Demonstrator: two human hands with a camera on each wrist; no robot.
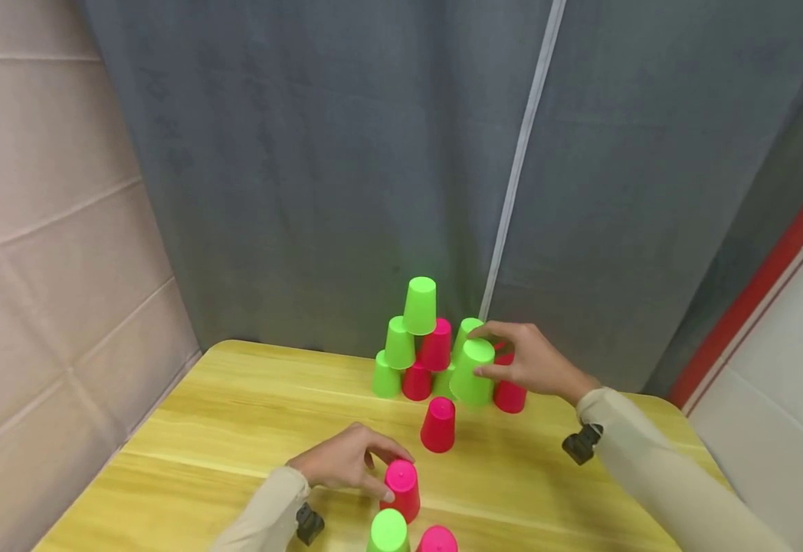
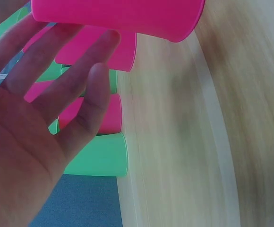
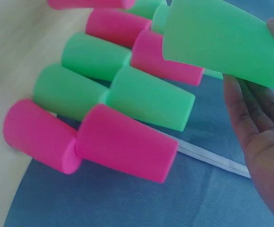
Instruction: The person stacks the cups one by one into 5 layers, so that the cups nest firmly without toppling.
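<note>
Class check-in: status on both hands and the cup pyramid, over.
Left hand grips pink cup on table. Right hand holds green cup at pyramid's right side. Loose pink cup in front.

Cup stack [image 1: 421,345] at table's [image 1: 236,429] rear (loose cups [image 1: 437,424] in front).

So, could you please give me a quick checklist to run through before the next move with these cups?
1. Right hand grips the green cup by its sides, thumb and fingers around it: ok.
2. Left hand holds the pink cup near its top: ok.
3. Pyramid stands upright, top green cup in place: ok.
4. Held green cup free of the pyramid's neighbouring cups: cannot tell, they overlap in the head view.
5. Lone pink cup stands apart between the hands, touched by neither: ok.
6. Table edge near the front cups: cannot tell, cut off by the frame.
</note>
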